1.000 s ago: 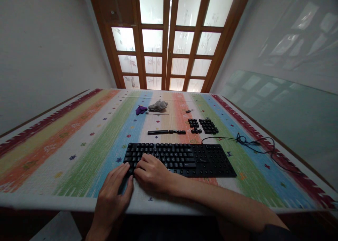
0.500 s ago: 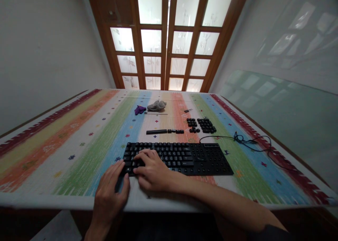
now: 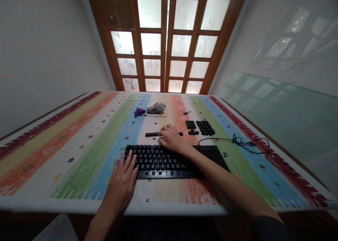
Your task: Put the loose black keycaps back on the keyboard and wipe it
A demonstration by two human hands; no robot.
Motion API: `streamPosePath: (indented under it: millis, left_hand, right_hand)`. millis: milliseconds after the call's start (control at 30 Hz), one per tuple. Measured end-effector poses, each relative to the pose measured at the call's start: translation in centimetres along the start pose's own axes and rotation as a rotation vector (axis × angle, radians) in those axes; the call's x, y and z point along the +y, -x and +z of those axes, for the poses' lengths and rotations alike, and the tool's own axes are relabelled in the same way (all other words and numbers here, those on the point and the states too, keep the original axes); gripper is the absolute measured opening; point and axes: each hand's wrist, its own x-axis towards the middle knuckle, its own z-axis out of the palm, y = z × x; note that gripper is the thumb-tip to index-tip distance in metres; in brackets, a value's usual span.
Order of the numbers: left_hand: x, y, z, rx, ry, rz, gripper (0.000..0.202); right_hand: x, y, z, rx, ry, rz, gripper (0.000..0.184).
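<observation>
A black keyboard [image 3: 150,160] lies on the striped tablecloth, its main keys in place and its number pad and bottom row without most caps. My left hand [image 3: 125,174] rests with fingers spread over the keyboard's left end. Behind the keyboard, my right hand [image 3: 169,138] bends its fingers down by the right end of a long black space bar keycap [image 3: 151,134]. What its fingertips hold, if anything, is hidden. One loose keycap [image 3: 180,133] shows just right of that hand. My right forearm crosses above the keyboard's right part.
Loose keycaps [image 3: 205,127] lie grouped at the back right, near a small dark tool with wire prongs [image 3: 187,113]. A cable [image 3: 248,142] coils on the right. Farther back are a grey cloth [image 3: 156,108], a purple cloth [image 3: 139,112] and a thin stick [image 3: 155,115].
My right hand has moved from the keyboard's left side up and right to the loose keycaps behind it. My left hand has shifted right, onto the keyboard's left keys.
</observation>
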Motion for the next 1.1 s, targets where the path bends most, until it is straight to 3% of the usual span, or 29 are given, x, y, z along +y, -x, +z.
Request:
streamPosePath:
  millis: [100, 233, 433, 700, 833, 1000, 1100]
  left_hand:
    - [0.3, 0.0, 0.2, -0.05, -0.098, 0.044, 0.056]
    - [0.6, 0.3, 0.1, -0.034, -0.162, 0.033, 0.06]
    - [0.7, 0.4, 0.0, -0.093, -0.194, 0.013, 0.062]
    - [0.7, 0.4, 0.0, -0.139, -0.117, -0.028, 0.064]
    - [0.7, 0.3, -0.2, -0.101, -0.04, -0.053, 0.062]
    - [0.9, -0.8, -1.2, -0.033, 0.08, -0.057, 0.061]
    - [1.0, -1.9, -2.0, 0.012, 0.161, 0.011, 0.062]
  right_hand:
    - [0.6, -1.1, 0.5, -0.041, 0.015, 0.035, 0.023]
    - [0.6, -2.4, 1.0, -0.069, 0.011, 0.049, 0.028]
    - [0.3, -3.7, 1.7, -0.108, 0.035, 0.038, 0.024]
    - [0.0, -3.8, 1.3, -0.047, -0.061, 0.017, 0.021]
    - [-0.2, -1.9, -0.2, 0.039, -0.188, -0.09, 0.016]
    - [-1.5, 3.2, -2.0, 0.148, -0.354, -0.243, 0.013]
    - [-2.7, 6.2, -2.0, 0.135, -0.35, -0.325, 0.013]
